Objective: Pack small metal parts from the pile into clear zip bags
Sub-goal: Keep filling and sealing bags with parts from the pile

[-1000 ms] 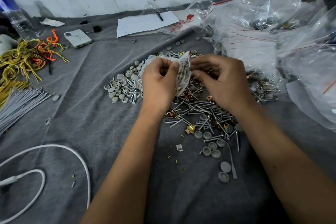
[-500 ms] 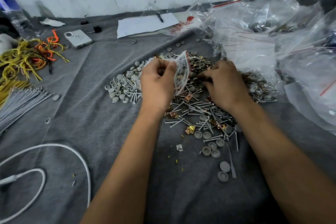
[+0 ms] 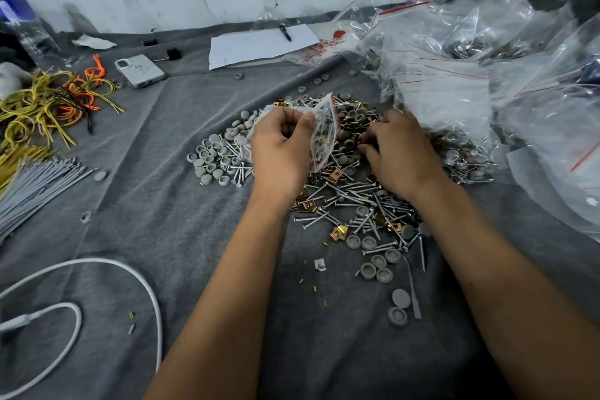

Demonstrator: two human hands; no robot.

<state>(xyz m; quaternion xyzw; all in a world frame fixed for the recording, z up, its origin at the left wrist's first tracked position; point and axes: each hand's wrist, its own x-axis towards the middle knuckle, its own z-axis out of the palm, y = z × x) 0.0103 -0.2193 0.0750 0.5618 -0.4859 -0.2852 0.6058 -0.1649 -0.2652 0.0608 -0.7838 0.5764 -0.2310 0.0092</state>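
Holding a small clear zip bag [image 3: 319,136] just above the centre of the frame, the left hand [image 3: 281,150] is seen with thumb and fingers curled round the bag's side, its mouth turned toward the right. The right hand [image 3: 400,153] is lowered onto the pile of metal parts [image 3: 350,195], fingers bent into the screws and clips; whether anything is pinched cannot be told. The bag is judged thin, limp and slippery, best held near its red zip edge so the mouth is kept open; the parts are small, hard and sharp-tipped, easily spilled or snagged on the film. Grey caps [image 3: 214,159] lie beside the pile at its left. A heap of empty bags [image 3: 454,101] crowds the upper right, touching the pile. A phone [image 3: 140,70], paper [image 3: 259,45], yellow ties [image 3: 39,107] and a white cable [image 3: 107,266] lie well apart on the grey cloth [image 3: 156,204].
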